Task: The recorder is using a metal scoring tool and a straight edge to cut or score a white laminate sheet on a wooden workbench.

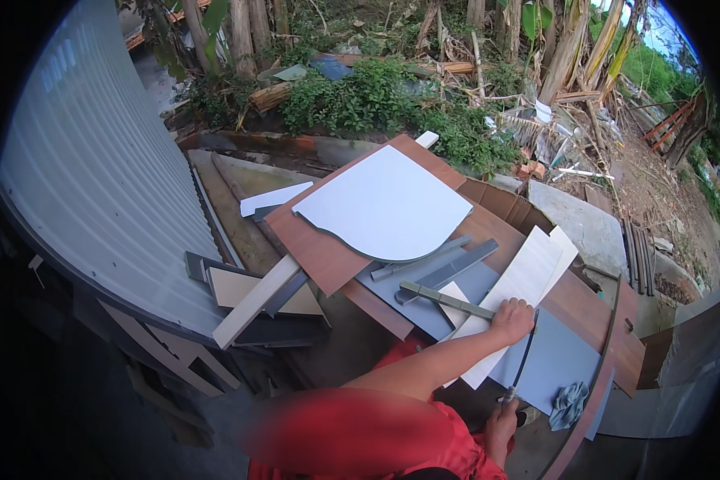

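Left hand (512,322) clamped on grey strip (452,301), right end hidden. Right hand (502,424) grips thin dark tool (526,354), near end covered, type unclear.

- A white board with a curved edge (386,204), lying on a brown board (304,248)
- A pale wooden bar (256,302), sticking out at the brown board's lower left
- A crumpled grey-blue cloth (569,405), just beside a long brown strip (606,370)
- A ridged metal sheet (120,160), at the far left
- Leafy green bushes (360,100), in front of tree trunks (242,40)
- A grey slab (576,220)
- Dark pipes (642,256), side by side near the slab
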Available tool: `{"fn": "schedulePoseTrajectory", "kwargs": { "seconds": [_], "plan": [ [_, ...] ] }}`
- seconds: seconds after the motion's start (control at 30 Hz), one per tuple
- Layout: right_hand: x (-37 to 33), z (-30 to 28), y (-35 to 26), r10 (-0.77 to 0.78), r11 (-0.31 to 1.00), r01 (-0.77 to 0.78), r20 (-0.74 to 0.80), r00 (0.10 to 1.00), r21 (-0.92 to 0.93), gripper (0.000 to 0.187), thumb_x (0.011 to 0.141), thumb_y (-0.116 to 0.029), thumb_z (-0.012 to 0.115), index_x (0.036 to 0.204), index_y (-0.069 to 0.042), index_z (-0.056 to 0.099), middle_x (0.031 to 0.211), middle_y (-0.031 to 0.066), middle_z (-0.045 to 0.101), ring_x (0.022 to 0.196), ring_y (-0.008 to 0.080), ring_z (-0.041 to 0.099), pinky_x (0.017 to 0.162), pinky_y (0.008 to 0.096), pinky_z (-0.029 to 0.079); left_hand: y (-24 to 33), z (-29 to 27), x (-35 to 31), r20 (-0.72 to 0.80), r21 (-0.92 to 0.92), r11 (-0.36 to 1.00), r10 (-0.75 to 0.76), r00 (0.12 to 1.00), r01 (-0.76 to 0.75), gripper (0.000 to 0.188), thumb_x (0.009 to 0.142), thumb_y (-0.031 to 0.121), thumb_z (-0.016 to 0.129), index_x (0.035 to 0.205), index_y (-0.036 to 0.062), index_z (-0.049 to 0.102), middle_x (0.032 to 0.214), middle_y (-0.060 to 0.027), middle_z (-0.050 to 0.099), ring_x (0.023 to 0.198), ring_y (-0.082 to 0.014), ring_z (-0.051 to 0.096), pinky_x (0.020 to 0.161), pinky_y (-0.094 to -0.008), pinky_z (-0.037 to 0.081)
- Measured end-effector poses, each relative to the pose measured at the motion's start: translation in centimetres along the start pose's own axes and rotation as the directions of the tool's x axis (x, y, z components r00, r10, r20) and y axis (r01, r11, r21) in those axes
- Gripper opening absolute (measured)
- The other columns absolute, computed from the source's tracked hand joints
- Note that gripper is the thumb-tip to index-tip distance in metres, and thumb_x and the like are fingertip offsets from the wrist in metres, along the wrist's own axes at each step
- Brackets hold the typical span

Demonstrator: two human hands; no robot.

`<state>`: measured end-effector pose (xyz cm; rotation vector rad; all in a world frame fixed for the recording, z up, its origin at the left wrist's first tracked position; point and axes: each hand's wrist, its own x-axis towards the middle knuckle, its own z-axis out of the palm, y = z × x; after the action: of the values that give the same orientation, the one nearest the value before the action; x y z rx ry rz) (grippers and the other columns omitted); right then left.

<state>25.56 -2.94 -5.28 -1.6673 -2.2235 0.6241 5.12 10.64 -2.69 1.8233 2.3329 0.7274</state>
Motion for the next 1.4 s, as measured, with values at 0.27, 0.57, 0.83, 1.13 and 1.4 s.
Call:
{"fn": "schedulePoseTrajectory", "kwargs": {
  "seconds": [0.27,0.57,0.83,1.13,1.4],
  "plan": [
    [1.7,-1.4,-1.2,-0.047,0.999,0.046,0.049,0.998,0.017,0.026,0.087,-0.011,0.049,0.109,0.001,0.041,0.079,0.0266,0.061,0.076,0.0462,0.060,0.063,0.0537,0.043,-0.1,-0.7,-0.2,0.007,-0.055,0.998,0.020,1.000,-0.020,0.019,0.078,0.022,0.056,0.085,0.0059,0.063,0.088,-0.0108,0.061,0.089,-0.0263,0.058,0.079,-0.0404,0.045],
    [5.0,-0.3,-2.0,-0.019,0.999,0.020,0.019,1.000,-0.038,0.025,0.087,-0.010,0.048,0.109,0.000,0.041,0.076,0.0276,0.060,0.072,0.0460,0.059,0.061,0.0520,0.043,0.1,-0.2,-0.2,0.008,-0.031,0.999,0.009,1.000,-0.009,0.019,0.079,0.022,0.054,0.085,0.0065,0.063,0.088,-0.0107,0.062,0.089,-0.0261,0.059,0.077,-0.0401,0.046],
    [-2.1,-1.5,0.0,-0.009,0.997,0.013,0.052,0.999,-0.073,0.034,0.087,-0.015,0.051,0.116,0.001,0.040,0.076,0.0276,0.062,0.073,0.0464,0.060,0.062,0.0546,0.045,-0.1,-0.7,-0.1,-0.040,-0.025,0.999,0.038,0.998,-0.039,0.017,0.078,0.020,0.054,0.082,0.0069,0.064,0.085,-0.0108,0.062,0.085,-0.0259,0.059,0.073,-0.0389,0.047],
    [8.7,0.1,-2.6,0.011,0.997,-0.011,0.003,1.000,-0.080,0.024,0.087,-0.015,0.050,0.104,-0.001,0.042,0.077,0.0276,0.061,0.072,0.0481,0.059,0.063,0.0551,0.044,0.2,-0.3,-0.5,-0.073,-0.009,0.998,0.056,0.996,-0.057,0.017,0.079,0.021,0.053,0.080,0.0074,0.064,0.082,-0.0096,0.062,0.083,-0.0255,0.060,0.072,-0.0397,0.047],
    [-2.1,-0.7,-0.5,0.106,0.993,-0.100,0.114,0.988,-0.061,0.034,0.087,-0.019,0.050,0.114,-0.003,0.037,0.076,0.0272,0.062,0.070,0.0477,0.060,0.061,0.0577,0.045,0.0,-1.0,0.2,0.014,0.000,1.000,0.021,1.000,-0.021,0.022,0.080,0.026,0.056,0.085,0.0072,0.065,0.090,-0.0106,0.063,0.089,-0.0265,0.060,0.077,-0.0420,0.047]
  ]
}}
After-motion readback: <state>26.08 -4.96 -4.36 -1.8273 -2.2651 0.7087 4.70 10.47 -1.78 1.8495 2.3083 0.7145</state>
